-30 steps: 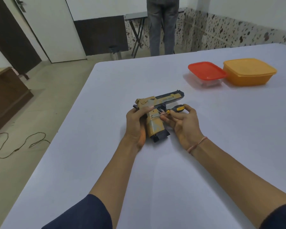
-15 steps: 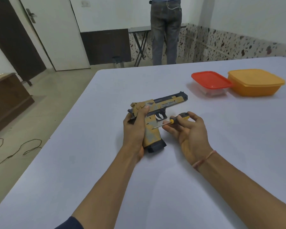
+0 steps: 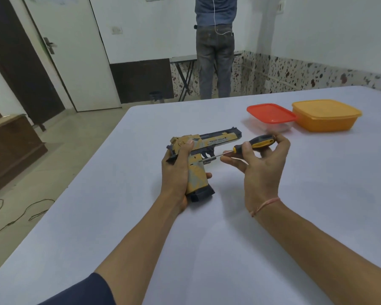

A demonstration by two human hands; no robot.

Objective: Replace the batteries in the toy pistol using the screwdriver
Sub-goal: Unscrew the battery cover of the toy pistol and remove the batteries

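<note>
One head-worn wide-angle view looks forward and down, close over the white table (image 3: 207, 249).

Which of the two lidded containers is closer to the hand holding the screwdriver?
The red-lidded clear container; the all-orange container sits beside it, farther from the right hand.

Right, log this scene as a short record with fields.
left grip: holds the toy pistol by its handle
right grip: pinches the screwdriver by its handle
screwdriver tip: on the pistol's side, near the trigger
table: white, bears both containers
far right: red-lidded container beside orange container
background: person standing, back turned
</note>
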